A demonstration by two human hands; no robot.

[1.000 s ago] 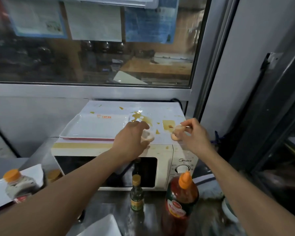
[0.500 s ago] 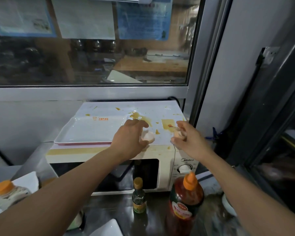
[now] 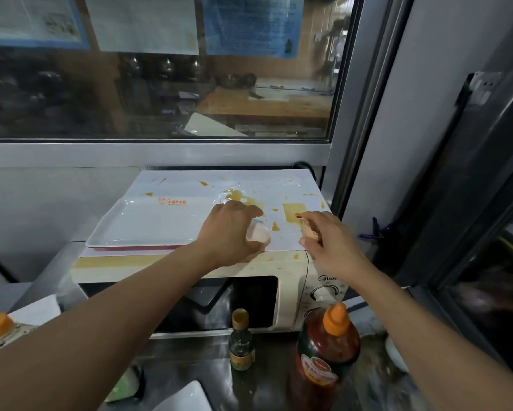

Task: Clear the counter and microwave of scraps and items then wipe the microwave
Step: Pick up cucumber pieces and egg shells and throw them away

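the left hand (image 3: 228, 232) rests on top of the microwave (image 3: 291, 268), its fingers curled around a pale eggshell half (image 3: 258, 235) that lies just under the fingertips, right of the white tray (image 3: 148, 223). the right hand (image 3: 329, 241) pinches a small eggshell piece (image 3: 308, 231) between thumb and forefinger, with yellow spill (image 3: 243, 198) just beyond both sets of fingertips.

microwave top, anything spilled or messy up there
Yes. Yellow-brown liquid is spilled on the microwave top, the biggest puddle beside the white tray, with smaller drips around it. Each hand holds what looks like an eggshell piece: left hand, right hand.
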